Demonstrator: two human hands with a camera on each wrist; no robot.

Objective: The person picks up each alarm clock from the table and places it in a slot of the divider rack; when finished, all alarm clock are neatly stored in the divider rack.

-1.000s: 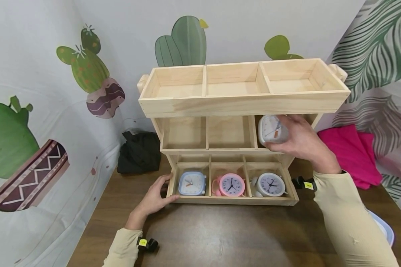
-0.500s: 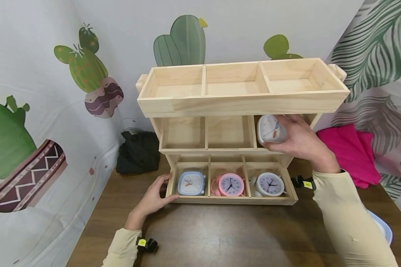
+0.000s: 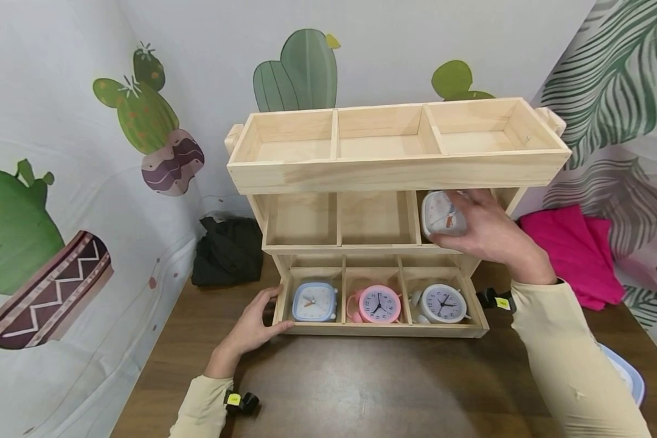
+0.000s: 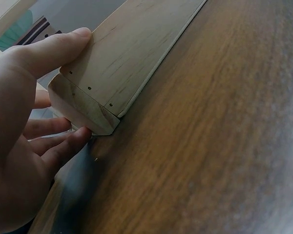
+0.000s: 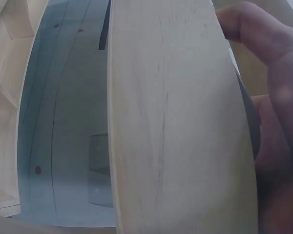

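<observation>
The right hand (image 3: 484,228) is edging its gripped white clock (image 3: 442,214) deeper into the rack's (image 3: 394,173) middle-right compartment, while the left hand (image 3: 254,325), fingers relaxed, is bracing the bottom-left corner.

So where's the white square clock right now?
In the head view the white clock is in the right hand, at the shelf's middle-tier right compartment, above the round white clock.
</observation>
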